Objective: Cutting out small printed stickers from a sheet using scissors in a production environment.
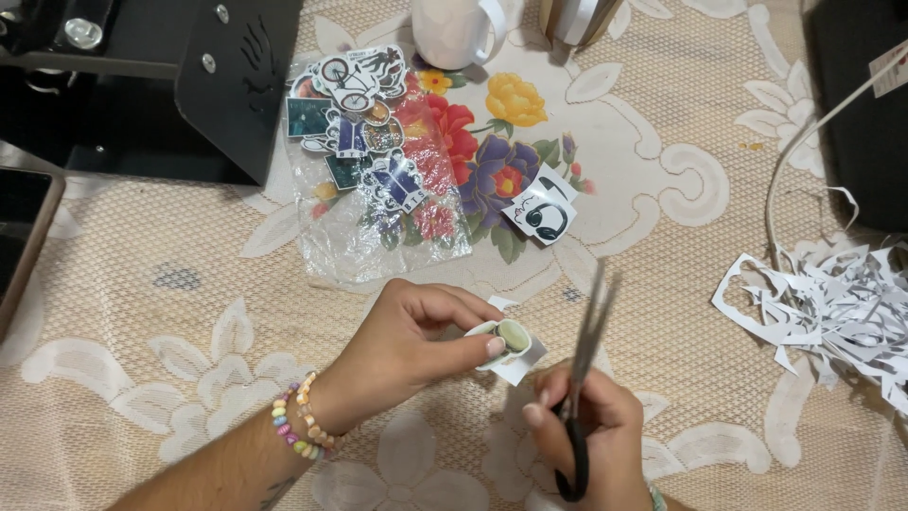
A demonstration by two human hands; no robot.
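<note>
My left hand (407,341) pinches a small sticker cut-out (511,343), a greenish oval picture with a white paper edge, just above the tablecloth. My right hand (591,435) grips black-handled scissors (584,364); their blades point up and away, slightly parted, to the right of the cut-out and not touching it. A beaded bracelet sits on my left wrist.
A clear plastic sheet with several cut stickers (364,123) lies beyond my hands, and a headphone sticker (542,218) rests beside it. White paper scraps (832,303) pile at the right. A white mug (452,30) stands at the far edge; a black device (227,76) sits far left.
</note>
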